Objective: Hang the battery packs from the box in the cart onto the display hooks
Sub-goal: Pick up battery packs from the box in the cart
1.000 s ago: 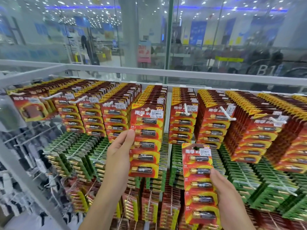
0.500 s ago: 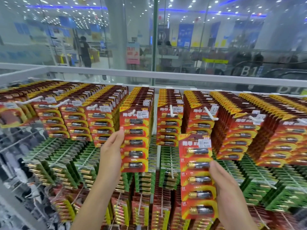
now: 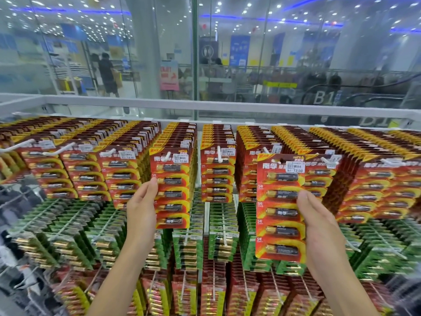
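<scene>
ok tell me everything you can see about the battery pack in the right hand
The red and yellow cardboard battery pack is a tall blister card with five gold and black batteries lying crosswise, one above another, under clear plastic. A white price sticker near the top reads 12.00. It is upright, apparently off any hook, in front of the rows of hanging packs. The right hand pinches its right edge, thumb on the front, fingers hidden behind.
</scene>
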